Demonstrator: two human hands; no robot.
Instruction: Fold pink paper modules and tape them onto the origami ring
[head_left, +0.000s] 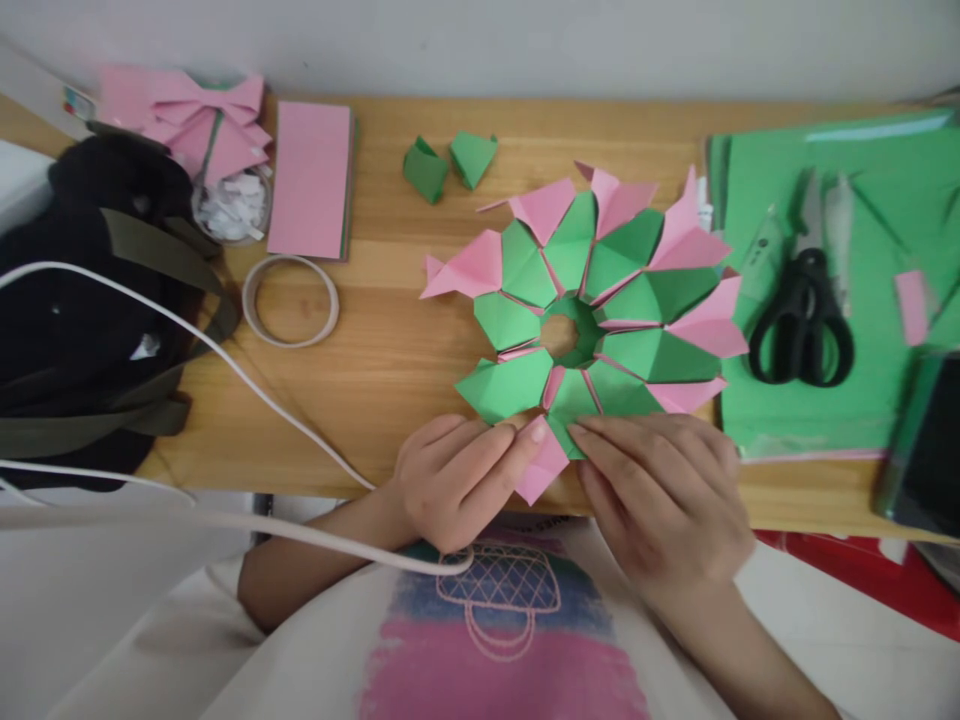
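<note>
A ring-shaped paper flower (525,262) of folded green segments and pink petals lies at the middle of the wooden table, a round hole at its centre. At its near edge my left hand (454,475) pinches a pink petal (541,468) between fingers and thumb. Just to the right, my right hand (664,500) grips a green segment beside that petal, fingers pressed together on the paper. Parts of the flower's near side are hidden under both hands. Beyond the flower lie two small folded green pieces (472,158).
Left are a tape roll (291,342), pink paper stack (311,180), pink paper bow (214,95), tub of white scraps (234,206) and black bag (90,300). White cables (247,380) cross there. Right, black scissors (802,310) and cutters lie on green sheets (795,425), near a phone (926,445).
</note>
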